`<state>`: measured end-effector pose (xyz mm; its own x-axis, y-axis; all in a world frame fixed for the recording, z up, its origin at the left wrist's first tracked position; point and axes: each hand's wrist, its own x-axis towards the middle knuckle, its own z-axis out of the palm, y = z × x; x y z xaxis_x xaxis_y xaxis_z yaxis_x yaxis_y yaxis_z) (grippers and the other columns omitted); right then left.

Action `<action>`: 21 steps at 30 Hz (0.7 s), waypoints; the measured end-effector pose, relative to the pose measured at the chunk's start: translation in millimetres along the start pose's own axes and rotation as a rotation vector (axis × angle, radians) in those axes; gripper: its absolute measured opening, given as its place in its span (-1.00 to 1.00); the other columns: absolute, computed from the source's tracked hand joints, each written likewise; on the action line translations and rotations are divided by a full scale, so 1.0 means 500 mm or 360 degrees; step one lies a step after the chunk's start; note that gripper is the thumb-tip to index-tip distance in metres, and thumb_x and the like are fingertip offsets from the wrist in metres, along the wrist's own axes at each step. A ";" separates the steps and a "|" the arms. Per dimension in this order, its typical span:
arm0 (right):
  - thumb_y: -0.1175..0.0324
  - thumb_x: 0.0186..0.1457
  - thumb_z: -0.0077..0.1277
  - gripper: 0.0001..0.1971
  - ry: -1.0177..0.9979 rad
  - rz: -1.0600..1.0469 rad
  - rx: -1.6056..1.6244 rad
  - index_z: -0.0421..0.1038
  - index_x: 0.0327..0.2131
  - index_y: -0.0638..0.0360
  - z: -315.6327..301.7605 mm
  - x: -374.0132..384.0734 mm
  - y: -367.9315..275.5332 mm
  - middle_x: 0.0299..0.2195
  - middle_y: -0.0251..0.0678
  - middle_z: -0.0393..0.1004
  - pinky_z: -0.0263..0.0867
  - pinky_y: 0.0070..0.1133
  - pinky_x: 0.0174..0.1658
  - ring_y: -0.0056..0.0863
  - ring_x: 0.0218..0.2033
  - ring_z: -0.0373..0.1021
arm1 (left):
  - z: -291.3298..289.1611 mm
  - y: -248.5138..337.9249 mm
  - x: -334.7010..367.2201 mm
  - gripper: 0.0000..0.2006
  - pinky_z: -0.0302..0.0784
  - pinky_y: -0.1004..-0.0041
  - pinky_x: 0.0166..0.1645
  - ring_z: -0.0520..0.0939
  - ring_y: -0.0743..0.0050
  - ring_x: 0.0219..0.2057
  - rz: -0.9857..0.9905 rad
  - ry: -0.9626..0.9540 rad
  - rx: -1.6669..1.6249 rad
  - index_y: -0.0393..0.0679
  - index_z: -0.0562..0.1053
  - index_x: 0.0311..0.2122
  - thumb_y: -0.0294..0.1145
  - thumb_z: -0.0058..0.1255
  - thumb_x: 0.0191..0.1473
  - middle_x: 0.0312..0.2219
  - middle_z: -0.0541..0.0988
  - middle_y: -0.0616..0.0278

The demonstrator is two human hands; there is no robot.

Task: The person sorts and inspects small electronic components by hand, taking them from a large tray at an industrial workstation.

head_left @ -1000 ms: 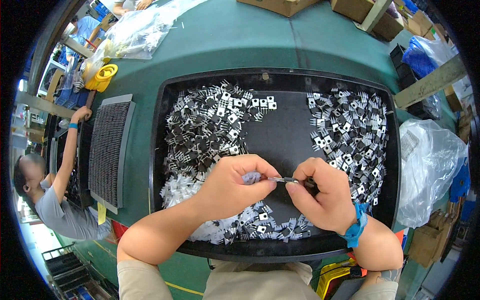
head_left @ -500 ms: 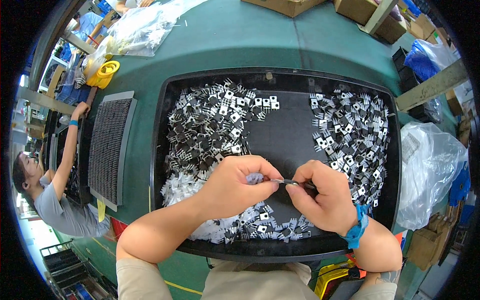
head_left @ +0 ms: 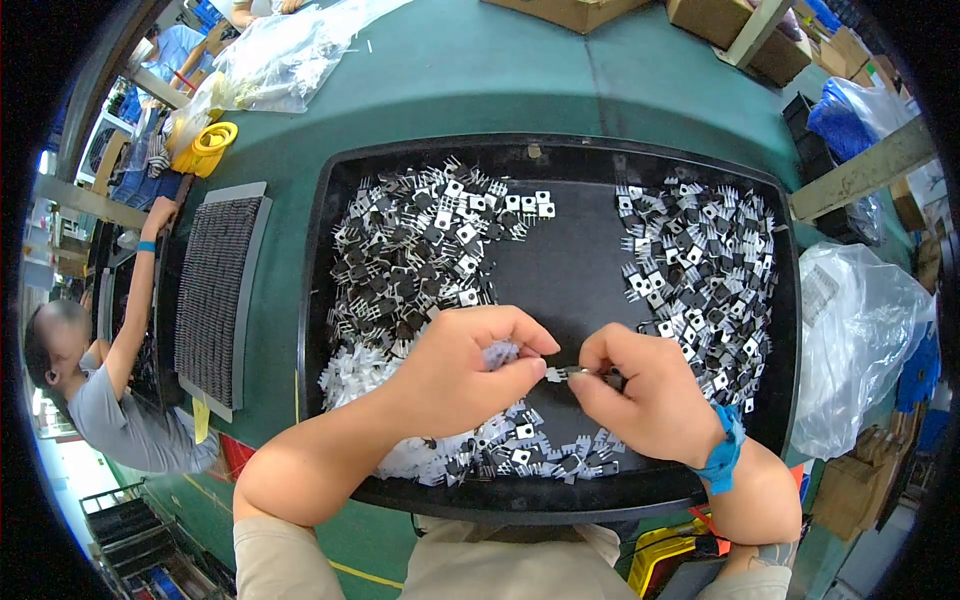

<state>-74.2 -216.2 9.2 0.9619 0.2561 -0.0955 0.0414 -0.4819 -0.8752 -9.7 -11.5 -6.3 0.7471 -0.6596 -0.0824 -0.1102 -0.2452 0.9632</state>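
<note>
Over the black tray (head_left: 560,250), my left hand (head_left: 455,375) is curled around a small bunch of whitish plastic pieces (head_left: 500,354). Its thumb and forefinger are slightly parted. Between the two hands a small white comb-like plastic piece (head_left: 555,374) shows at the left thumb tip, in line with what the right hand pinches. My right hand (head_left: 645,395), with a blue band at the wrist, is closed on a transistor, mostly hidden by the fingers. Loose three-legged transistors (head_left: 405,255) heap at the tray's left; white plastic pieces (head_left: 360,378) lie nearer me.
Another heap of transistors (head_left: 705,290) fills the tray's right side. A grey board with dense dark rows (head_left: 218,300) lies left of the tray, beyond which a co-worker (head_left: 120,370) reaches. Clear plastic bags (head_left: 850,340) lie right; cardboard boxes (head_left: 570,12) stand far back.
My left thumb and forefinger have parted from their pinch, and the white comb-like piece now shows between the hands. My right hand stays closed, almost in place.
</note>
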 end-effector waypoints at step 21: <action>0.36 0.15 0.03 -0.87 -0.0187 0.0609 0.1009 0.33 -0.38 0.18 0.019 -0.007 0.023 -0.57 -0.60 0.27 0.03 -0.79 -0.59 -0.88 -0.58 0.10 | 0.012 -0.006 0.000 -0.88 0.32 0.63 -0.46 0.40 0.81 -0.54 -0.0601 -0.0331 -0.0518 -0.26 0.50 -0.45 -0.43 0.08 -0.01 -0.60 0.50 0.42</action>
<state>-79.6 -214.9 -5.0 0.8411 0.2727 -0.4670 -0.4880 0.0107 -0.8728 -13.4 -15.2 -10.8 0.5462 -0.7031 -0.4553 0.3745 -0.2812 0.8836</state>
